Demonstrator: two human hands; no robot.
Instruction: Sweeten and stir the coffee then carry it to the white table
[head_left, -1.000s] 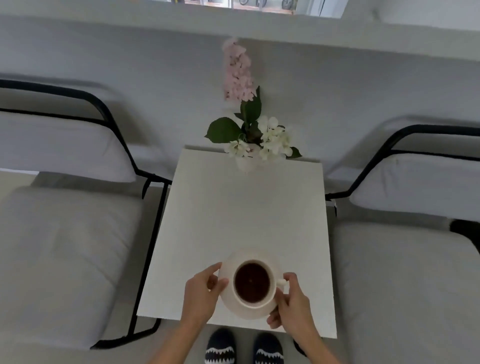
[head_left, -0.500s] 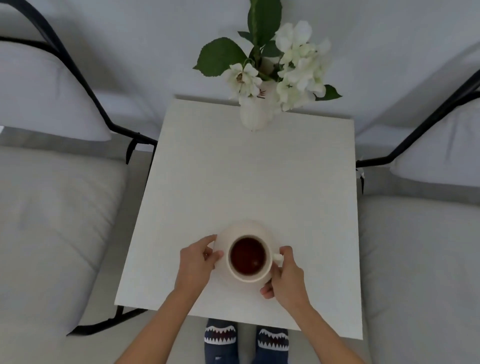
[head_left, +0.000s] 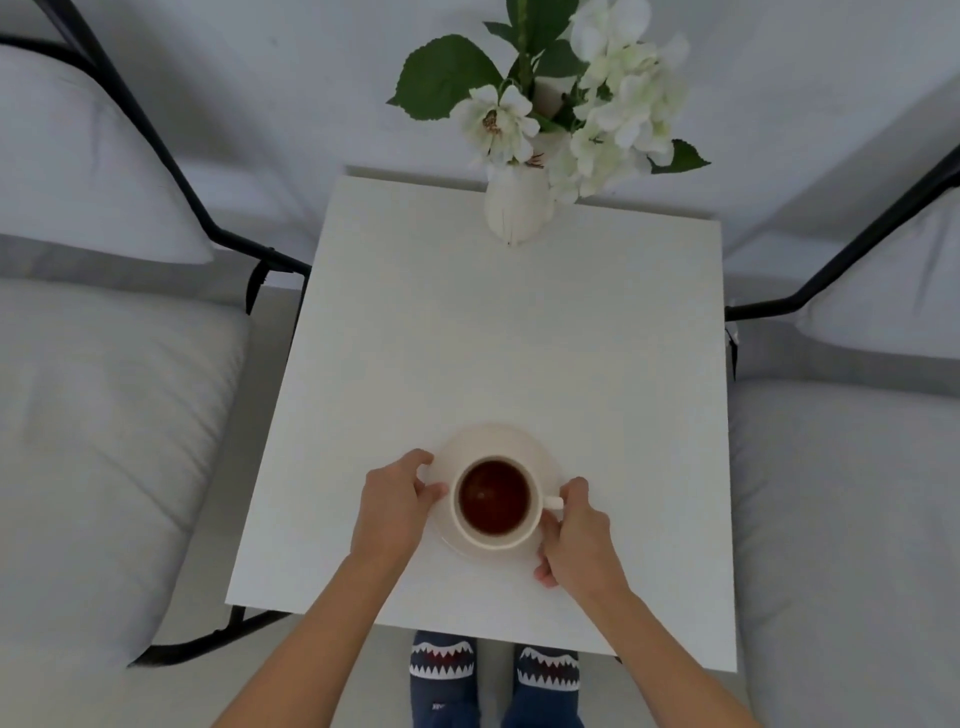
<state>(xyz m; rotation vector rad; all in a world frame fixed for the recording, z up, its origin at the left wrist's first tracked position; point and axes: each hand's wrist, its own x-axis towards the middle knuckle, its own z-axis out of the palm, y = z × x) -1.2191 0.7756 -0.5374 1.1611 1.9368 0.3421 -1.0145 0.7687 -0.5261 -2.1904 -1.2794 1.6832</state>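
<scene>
A round cream cup (head_left: 493, 503) full of dark brown coffee (head_left: 493, 496) sits upright on a round cream saucer (head_left: 524, 447). The saucer lies flat on the square white worktop (head_left: 519, 332), in the near half, close to the person. The cup's small handle (head_left: 552, 502) sticks out to the right, so the cup points sideways across the worktop.

The left hand (head_left: 392, 501) is on the left side of the saucer. Its fingers curl around the saucer's rim, with the thumb on top near the cup. It grips the saucer. The right hand (head_left: 576, 535) is on the right side. Its fingers are closed around the cup's handle, and the lower fingers reach down by the saucer's near edge. I cannot tell if they touch the saucer there.

At the far edge of the worktop stands a white ribbed vase (head_left: 517, 208) with white flowers (head_left: 613, 104) and big green leaves (head_left: 447, 75). It is well apart from the cup.

A grey cushioned chair with a black metal frame (head_left: 104, 415) stands on the left of the worktop. Another grey cushioned chair (head_left: 852, 493) stands on the right. Below the near edge of the worktop you can see two blue slippers with white shark teeth (head_left: 493, 670) on the floor.
</scene>
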